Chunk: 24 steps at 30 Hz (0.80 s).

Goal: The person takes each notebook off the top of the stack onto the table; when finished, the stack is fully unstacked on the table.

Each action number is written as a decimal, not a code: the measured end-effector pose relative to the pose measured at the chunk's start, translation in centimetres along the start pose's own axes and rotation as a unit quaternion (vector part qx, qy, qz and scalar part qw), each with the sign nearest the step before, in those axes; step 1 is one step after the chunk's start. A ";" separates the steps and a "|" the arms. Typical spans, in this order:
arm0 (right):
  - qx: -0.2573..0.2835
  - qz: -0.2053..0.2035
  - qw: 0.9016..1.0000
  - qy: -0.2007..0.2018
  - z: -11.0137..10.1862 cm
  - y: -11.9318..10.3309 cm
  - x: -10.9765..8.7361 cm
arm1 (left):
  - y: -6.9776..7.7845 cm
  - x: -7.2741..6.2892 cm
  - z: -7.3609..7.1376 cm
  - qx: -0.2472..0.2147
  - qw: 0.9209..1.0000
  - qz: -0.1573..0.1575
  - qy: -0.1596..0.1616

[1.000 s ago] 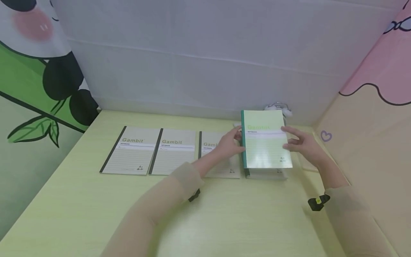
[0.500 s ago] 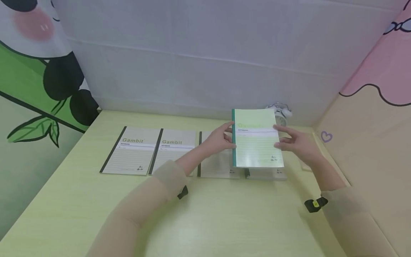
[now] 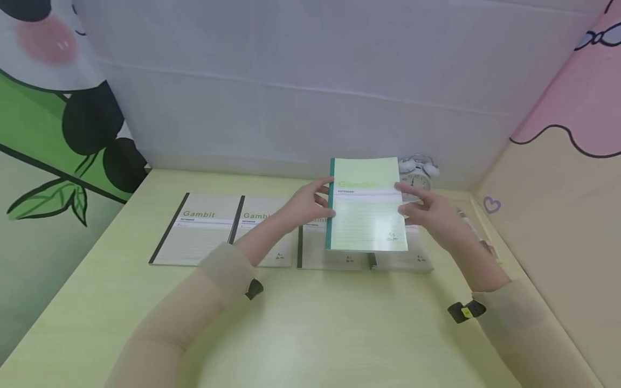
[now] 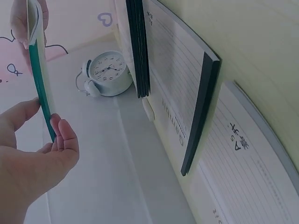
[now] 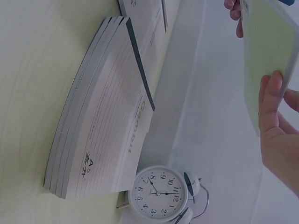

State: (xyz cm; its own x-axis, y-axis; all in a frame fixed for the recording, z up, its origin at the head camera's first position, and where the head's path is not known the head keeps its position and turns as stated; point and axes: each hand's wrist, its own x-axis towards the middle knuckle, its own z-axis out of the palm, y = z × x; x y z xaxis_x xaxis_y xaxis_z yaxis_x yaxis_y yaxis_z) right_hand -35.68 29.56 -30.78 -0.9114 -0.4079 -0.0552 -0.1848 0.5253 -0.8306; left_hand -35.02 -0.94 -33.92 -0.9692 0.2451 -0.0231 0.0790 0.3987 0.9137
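Note:
A pale green notebook [image 3: 366, 215] with a green spine is held up off the table by both hands, cover facing the head camera. My left hand [image 3: 305, 205] pinches the spine edge between thumb and fingers, which the left wrist view also shows. On the opposite edge, my right hand [image 3: 432, 215] grips with thumb and fingers. Below, the held notebook overlaps a grey notebook [image 3: 320, 256] with a dark spine and a stack of grey notebooks [image 5: 107, 116]. Further left lie two more grey notebooks, the outer one [image 3: 194, 242] uncovered and the inner one [image 3: 276, 258] partly behind my left arm.
A white twin-bell alarm clock [image 3: 415, 178] stands behind the stack, near the back wall [image 3: 291, 124]. Partly hidden by my right arm, a flat pale object [image 3: 477, 229] lies by the right wall. The pale wooden table [image 3: 315, 323] extends toward me.
Both hands have carried the green notebook left and slightly up, from over the stack to between the stack and the third grey notebook. More of the alarm clock now shows.

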 end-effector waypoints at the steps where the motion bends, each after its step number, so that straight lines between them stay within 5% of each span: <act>1: -0.008 -0.002 1.000 -0.001 0.1 -0.3 0.0 | 0.0 -0.2 -0.3 0.000 1.000 -0.002 0.000; 4: -0.011 -0.012 1.000 -0.001 0.7 -1.0 -0.1 | 0.1 -1.0 -1.1 -0.010 1.000 -0.010 0.001; 10: 0.092 -0.055 0.994 -0.011 2.2 -1.9 0.0 | 0.6 -3.0 -2.9 -0.029 0.999 -0.013 0.007; 24: 0.186 -0.088 0.978 -0.021 7.3 -5.4 -0.6 | 0.6 -7.1 -7.9 0.009 1.000 0.003 0.021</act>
State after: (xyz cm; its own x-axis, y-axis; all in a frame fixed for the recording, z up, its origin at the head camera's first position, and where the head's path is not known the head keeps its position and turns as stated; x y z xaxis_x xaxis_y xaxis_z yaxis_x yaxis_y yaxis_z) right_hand -31.40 21.49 -30.29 -0.8598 -0.5025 0.0909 -0.1837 0.1384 -0.9732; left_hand -29.95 -9.41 -30.01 -0.9775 0.2109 -0.0005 0.0888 0.4137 0.9061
